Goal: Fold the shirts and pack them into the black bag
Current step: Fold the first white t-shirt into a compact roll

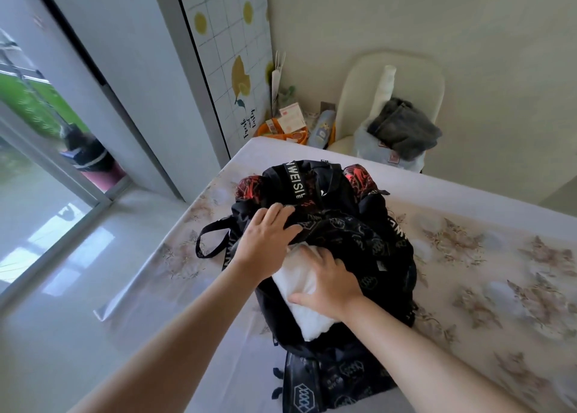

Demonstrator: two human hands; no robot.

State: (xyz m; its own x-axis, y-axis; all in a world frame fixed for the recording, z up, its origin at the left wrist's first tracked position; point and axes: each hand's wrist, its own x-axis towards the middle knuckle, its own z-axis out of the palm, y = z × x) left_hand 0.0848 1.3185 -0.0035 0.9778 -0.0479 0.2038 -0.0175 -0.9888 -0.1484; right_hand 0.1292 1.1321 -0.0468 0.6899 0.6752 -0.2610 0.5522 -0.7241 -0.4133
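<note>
A black backpack (359,234) with white lettering and red side pockets lies on the table, its mouth toward me. A folded white shirt (299,291) sticks halfway out of the opening. My right hand (327,281) lies on top of the shirt, fingers curled over its far end and thumb along its near side. My left hand (265,234) grips the upper edge of the bag's opening, fingers bent over the black fabric. The shirt's far end is hidden inside the bag.
The table (499,272) has a floral cloth. A cream chair (390,100) behind it holds a grey folded garment (402,128) on a plastic bag. An orange basket (281,131) of small items stands in the corner. A glass door (46,162) is at left.
</note>
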